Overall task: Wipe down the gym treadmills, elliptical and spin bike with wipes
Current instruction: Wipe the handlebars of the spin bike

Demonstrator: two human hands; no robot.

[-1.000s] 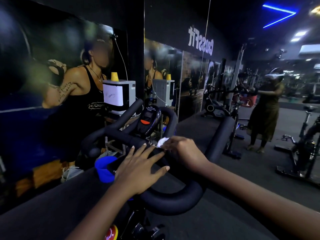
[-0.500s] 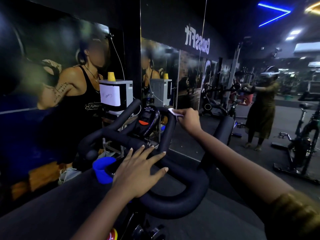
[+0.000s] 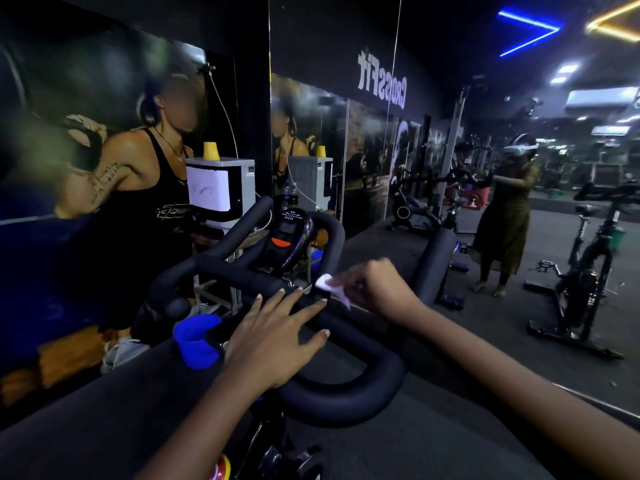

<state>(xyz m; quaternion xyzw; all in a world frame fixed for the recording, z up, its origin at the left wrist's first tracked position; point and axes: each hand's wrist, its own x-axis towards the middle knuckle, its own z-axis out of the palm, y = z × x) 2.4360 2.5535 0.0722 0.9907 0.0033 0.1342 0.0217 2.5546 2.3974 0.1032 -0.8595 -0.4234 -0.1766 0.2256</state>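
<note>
A spin bike's black padded handlebar fills the middle of the view, with a small console at its centre. My left hand lies flat on the handlebar's middle bar, fingers spread and straight. My right hand grips a white wipe and presses it onto the bar near the base of the right inner loop. That hand is blurred by motion.
A blue cup holder hangs left of the handlebar. A grey box with a yellow cup stands by the wall poster. Mirrors ahead reflect a person in a headset and a bike. Another spin bike stands at right.
My right hand with the wipe has come back down from the top of the right inner loop to the bar near my left hand. My left hand has stayed put.
</note>
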